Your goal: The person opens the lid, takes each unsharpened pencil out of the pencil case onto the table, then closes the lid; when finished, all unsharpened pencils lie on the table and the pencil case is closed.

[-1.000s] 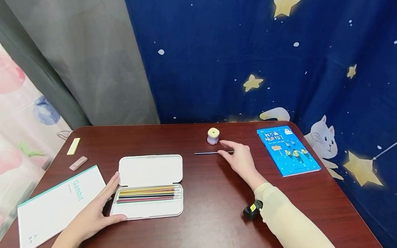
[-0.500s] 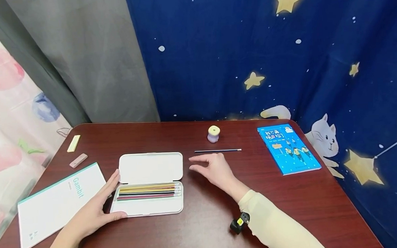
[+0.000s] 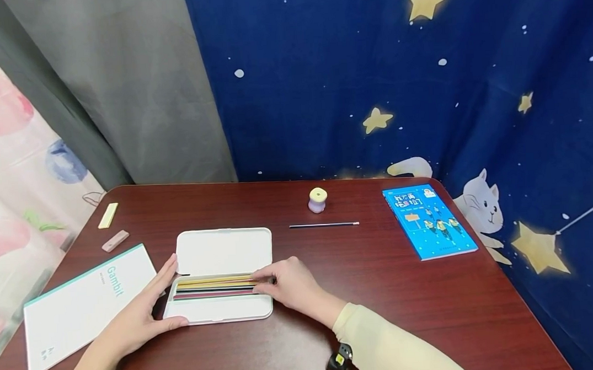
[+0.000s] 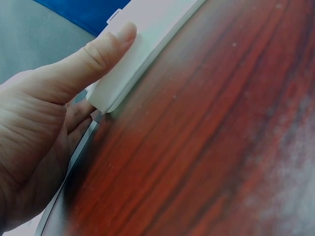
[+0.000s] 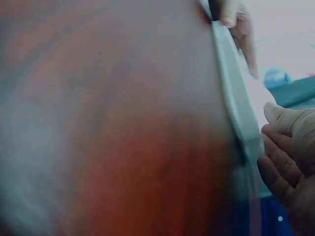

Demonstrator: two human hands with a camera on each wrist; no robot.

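A white pencil case (image 3: 217,310) lies with its lid (image 3: 223,249) folded back, and several pencils (image 3: 213,287) of different colours lie in its tray. My left hand (image 3: 138,313) rests along the case's left side, fingers straight, thumb at the front corner. In the left wrist view the thumb (image 4: 98,56) lies on the case's edge. My right hand (image 3: 293,284) is over the tray's right end, thumb and index finger apart around the pencils' ends; contact is hard to tell. A single dark pencil (image 3: 324,225) lies on the table behind that hand.
Beyond the lone pencil stands a small yellow and purple spool-shaped object (image 3: 317,199). A blue book (image 3: 429,221) lies at the right. At the left are a white notebook (image 3: 83,310), a pinkish block (image 3: 115,241) and a pale yellow bar (image 3: 108,215).
My right hand has moved left and toward me, away from the lone pencil, to the pencils in the case. My left hand stays at the case.
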